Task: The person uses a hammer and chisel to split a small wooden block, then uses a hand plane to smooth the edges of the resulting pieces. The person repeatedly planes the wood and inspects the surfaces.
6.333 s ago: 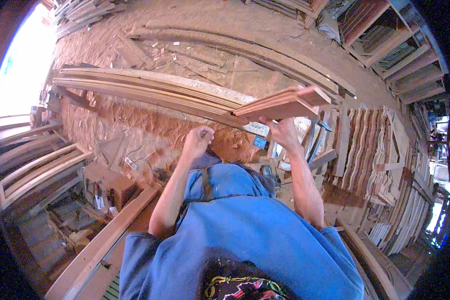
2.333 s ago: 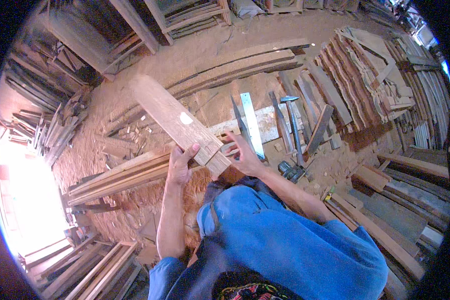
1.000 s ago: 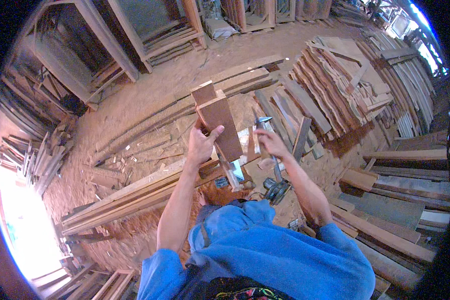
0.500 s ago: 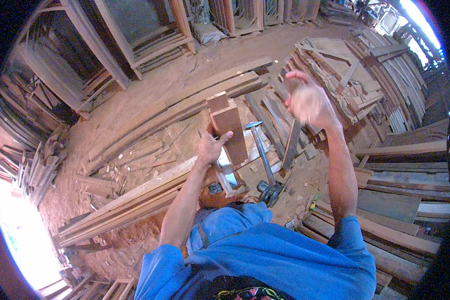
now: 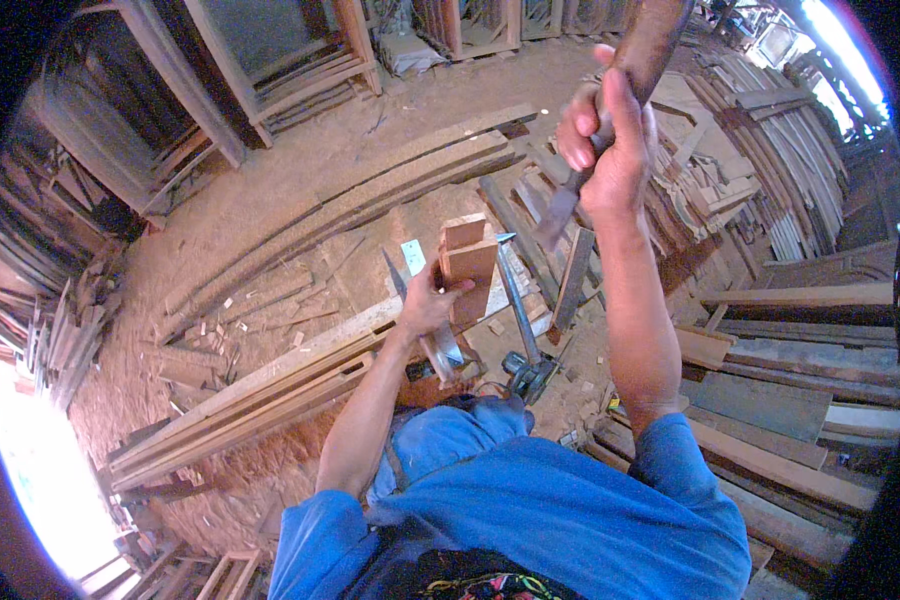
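Note:
My left hand grips a short reddish wooden board and holds it on end over the long planks in front of me. My right hand is raised high at the upper right, fingers closed around a long tool with a brown upper part and a dark lower end. What kind of tool it is I cannot tell. The two hands are well apart, the right one above and to the right of the board.
Long planks lie across sawdust-covered ground. A small power tool and a metal square lie by my knees. Stacked boards fill the right side, heavy beams lie nearer, and wooden frames stand at the back.
My right hand left the board, swung out to the right and rose high with the tool in it. My left hand turned the board from flat to standing on end.

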The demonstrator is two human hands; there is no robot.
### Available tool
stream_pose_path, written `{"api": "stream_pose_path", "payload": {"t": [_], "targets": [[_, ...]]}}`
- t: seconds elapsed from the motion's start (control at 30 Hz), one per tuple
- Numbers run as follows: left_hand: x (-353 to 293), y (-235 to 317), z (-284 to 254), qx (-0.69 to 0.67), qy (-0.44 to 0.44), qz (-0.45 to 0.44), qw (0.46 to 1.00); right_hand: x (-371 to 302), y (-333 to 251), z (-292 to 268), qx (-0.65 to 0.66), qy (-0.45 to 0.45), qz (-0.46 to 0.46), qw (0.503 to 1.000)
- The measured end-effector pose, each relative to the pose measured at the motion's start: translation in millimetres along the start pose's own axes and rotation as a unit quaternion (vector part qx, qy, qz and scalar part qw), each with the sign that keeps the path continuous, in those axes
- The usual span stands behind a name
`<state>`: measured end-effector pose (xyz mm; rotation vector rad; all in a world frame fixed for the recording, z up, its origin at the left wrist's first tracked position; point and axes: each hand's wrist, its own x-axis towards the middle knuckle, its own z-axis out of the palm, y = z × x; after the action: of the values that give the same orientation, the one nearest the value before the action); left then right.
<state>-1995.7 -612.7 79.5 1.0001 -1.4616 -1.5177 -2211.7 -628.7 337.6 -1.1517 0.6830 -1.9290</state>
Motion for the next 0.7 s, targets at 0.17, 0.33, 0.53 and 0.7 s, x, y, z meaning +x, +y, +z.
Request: {"api": "stream_pose_path", "payload": {"t": [0.17, 0.33, 0.53, 0.7], "targets": [[-11.2, 9.0, 4.7, -0.018, -0.002, 0.023, 1.000, 3.0, 25.3, 22.7, 0.012, 0.030, 0.019, 0.999], [-11.3, 3.9, 2.5, 0.030, -0.007, 0.016, 0.999, 1.4, 39.0, 39.0, -0.039, 0.071, 0.019, 0.997], [-11.8, -5.8, 1.5, -0.023, -0.028, 0.046, 0.998, 1.7, 45.6, 47.3, -0.063, 0.049, -0.039, 0.996], [-10.3, -15.5, 2.2, -0.145, -0.040, -0.023, 0.988, 1.6, 48.5, 45.9, -0.070, 0.052, -0.036, 0.996]]}}
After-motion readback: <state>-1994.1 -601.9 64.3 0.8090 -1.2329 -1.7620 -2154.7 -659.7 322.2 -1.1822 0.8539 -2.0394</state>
